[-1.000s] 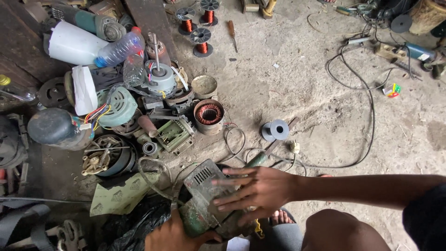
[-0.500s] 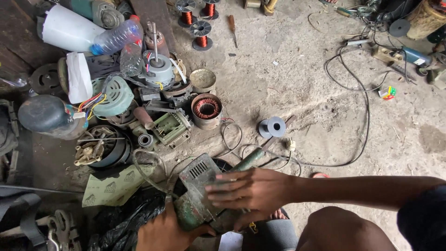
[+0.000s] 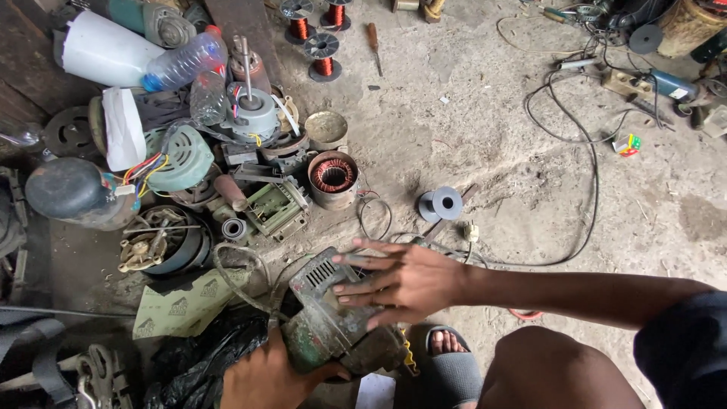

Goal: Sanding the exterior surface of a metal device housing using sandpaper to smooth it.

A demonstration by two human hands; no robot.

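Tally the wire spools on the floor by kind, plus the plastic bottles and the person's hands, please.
Copper-wound spools: 3
Bare grey spool: 1
Clear plastic bottles: 2
Hands on the green power tool: 2, left hand and right hand
Total: 8

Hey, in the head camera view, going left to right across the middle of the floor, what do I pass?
Dark round tank → pale green motor cover → copper-wound stator → grey empty spool → small colourful cube. Lower down, the left hand and right hand are on the green power tool.
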